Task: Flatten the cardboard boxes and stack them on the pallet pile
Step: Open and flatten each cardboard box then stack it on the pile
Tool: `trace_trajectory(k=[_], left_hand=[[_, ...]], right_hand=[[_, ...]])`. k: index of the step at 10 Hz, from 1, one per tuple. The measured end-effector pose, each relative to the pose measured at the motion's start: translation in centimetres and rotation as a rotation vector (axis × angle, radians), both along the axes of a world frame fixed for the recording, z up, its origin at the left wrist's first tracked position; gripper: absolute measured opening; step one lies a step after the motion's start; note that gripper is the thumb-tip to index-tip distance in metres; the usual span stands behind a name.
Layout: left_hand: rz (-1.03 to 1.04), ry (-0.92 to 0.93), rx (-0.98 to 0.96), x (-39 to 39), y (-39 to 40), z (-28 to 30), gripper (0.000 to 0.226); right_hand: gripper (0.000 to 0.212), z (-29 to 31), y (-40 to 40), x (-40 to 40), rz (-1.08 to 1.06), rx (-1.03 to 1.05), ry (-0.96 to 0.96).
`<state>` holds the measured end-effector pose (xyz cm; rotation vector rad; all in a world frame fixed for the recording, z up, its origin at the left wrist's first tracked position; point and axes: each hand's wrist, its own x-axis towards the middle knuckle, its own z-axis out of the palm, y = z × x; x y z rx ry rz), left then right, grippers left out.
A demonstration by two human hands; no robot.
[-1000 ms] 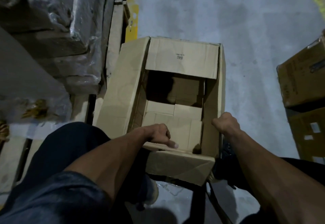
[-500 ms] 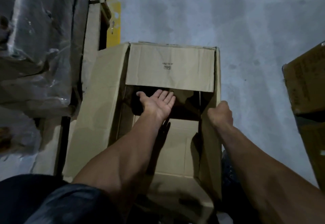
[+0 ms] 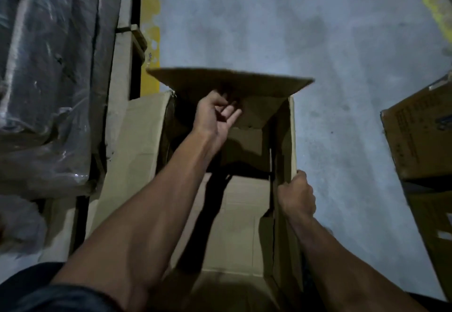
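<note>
Head view
Box (image 3: 234, 226): open cardboard box on the floor, directly below and between both hands, mouth facing up; inner bottom flaps visible deep inside, a dark gap between them.
Far flap (image 3: 227, 82): lifted and sticking out roughly level, just above and beyond the left hand; edges blurred.
Left flap (image 3: 137, 145): folded outward, lying to the left of the left forearm, against the wrapped goods.
Left hand (image 3: 215, 113): reaching into the box toward its far end, palm turned up, fingers curled under the raised far flap; thumb near the flap's underside. Actual grip on the flap: cannot tell, fingertips lost in shadow and blur.
Right hand (image 3: 297, 196): clenched over the top edge of the box's right wall, fingers wrapped inside, knuckles outward, grasping that wall.
Floor (image 3: 342, 42): grey concrete, beyond and to the right of the right hand; yellow painted line (image 3: 150, 49) beyond the left hand.
Wrapped goods (image 3: 49, 79): stack covered in clear plastic film, well left of the left hand.
Other boxes (image 3: 423, 140): brown cartons standing on the floor, well right of the right hand, apart from the open box.
Trouser leg (image 3: 36, 292): dark fabric at the lower left, under the left forearm.
</note>
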<state>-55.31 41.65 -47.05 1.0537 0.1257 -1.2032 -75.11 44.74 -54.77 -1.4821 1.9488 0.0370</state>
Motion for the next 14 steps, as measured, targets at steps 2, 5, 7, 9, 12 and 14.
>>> trace_trajectory(k=[2,5,7,9,12,14], left_hand=[[-0.832,-1.355,0.323,4.0,-5.0,-3.1,0.080],[-1.282,-2.005,0.556,6.7,-10.0,-9.0,0.057],[-1.314,-1.866,0.673,8.3,-11.9,-12.4,0.028],[-1.340,-1.876,0.730,6.9,-11.5,-10.3,0.029],[-0.927,-2.068,0.672,7.3,-1.6,-7.7,0.061],[-0.817,-1.655,0.959,7.1,10.9,-6.9,0.072]], right_hand=[[0.038,-0.4,-0.3,0.2,-0.014,0.002,0.011],[0.045,-0.9,-0.5,0.4,0.012,0.031,0.009],[0.046,-0.9,-0.6,0.3,0.014,0.015,-0.001],[0.046,-1.1,-0.6,0.2,0.019,0.023,-0.002],[0.045,-1.2,-0.6,0.0,0.007,0.009,0.034],[0.041,-0.1,-0.4,-0.6,0.005,0.039,0.024]])
